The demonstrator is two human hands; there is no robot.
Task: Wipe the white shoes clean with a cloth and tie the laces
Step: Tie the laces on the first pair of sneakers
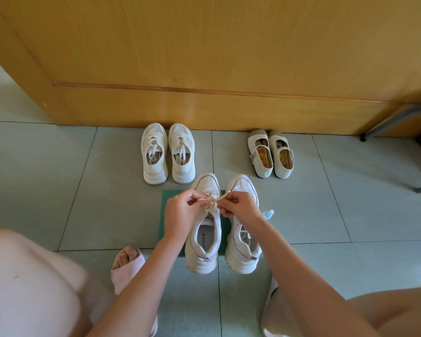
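Bright, even daylight; soft shadows, wide-angle edge bending, blurred near corners.

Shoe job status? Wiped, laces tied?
Done: wiping cannot be confirmed; neither hand holds a cloth. In hand: left hand and right hand each pinch the lace over the left-side shoe, bow unfinished. Left: the right-side shoe, its lace partly hidden behind the forearm.

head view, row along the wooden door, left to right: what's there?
Pair of white mesh lace-up sneakers → pair of cream strap flats with colourful insoles → grey metal furniture leg at the right edge.
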